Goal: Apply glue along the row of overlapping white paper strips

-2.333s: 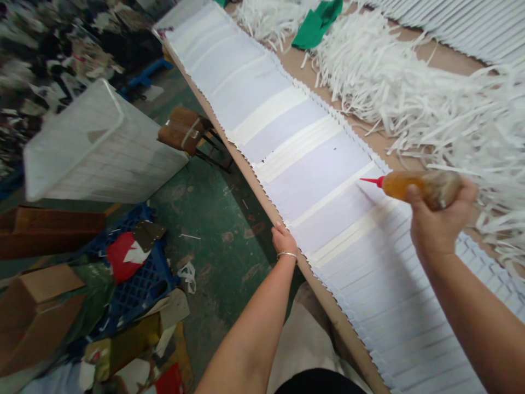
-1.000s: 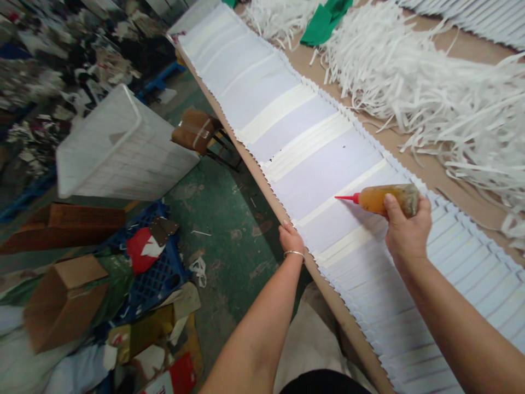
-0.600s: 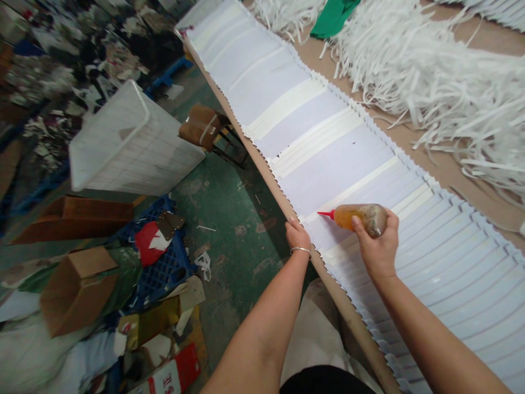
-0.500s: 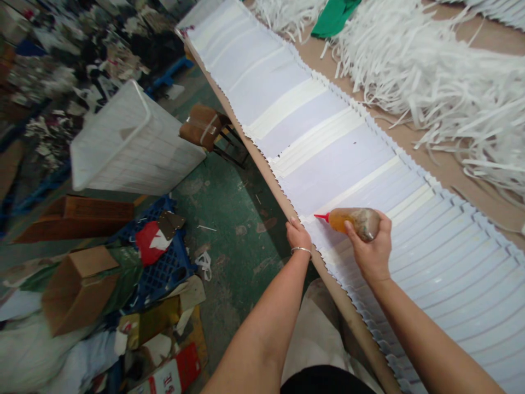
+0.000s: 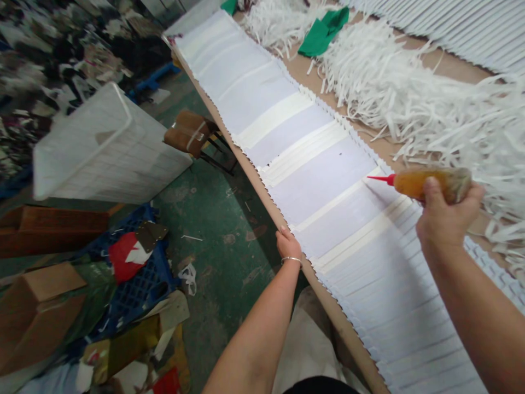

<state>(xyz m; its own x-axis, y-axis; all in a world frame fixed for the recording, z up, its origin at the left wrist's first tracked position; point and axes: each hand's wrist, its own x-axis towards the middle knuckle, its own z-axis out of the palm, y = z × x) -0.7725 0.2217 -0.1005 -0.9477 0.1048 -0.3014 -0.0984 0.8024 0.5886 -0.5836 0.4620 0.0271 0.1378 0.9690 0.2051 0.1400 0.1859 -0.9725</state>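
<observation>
My right hand (image 5: 445,219) is wrapped round a clear squeeze bottle (image 5: 418,183) of amber liquid, held almost level. Its thin red nozzle points left, over the far side of a long row of overlapping white sheets (image 5: 353,169). Cream bands cross these sheets in places, and nearer me their edges lie in close steps. At the near side, my left hand (image 5: 287,243) grips the table edge (image 5: 266,200), its fingers curled against the rim and partly hidden. A bracelet circles the left wrist.
Heaped white strips (image 5: 402,93) and a green cloth piece (image 5: 324,33) lie beyond the sheets. More layered sheets (image 5: 455,27) are farther back. On the left floor stand a white bin (image 5: 139,148), a padded stool (image 5: 188,134), a blue pallet (image 5: 143,273) and a cardboard box (image 5: 45,306).
My right hand has carried the bottle from the near side of the sheets across to the far side and lifted it. My left hand stays at the table edge; the view has shifted slightly.
</observation>
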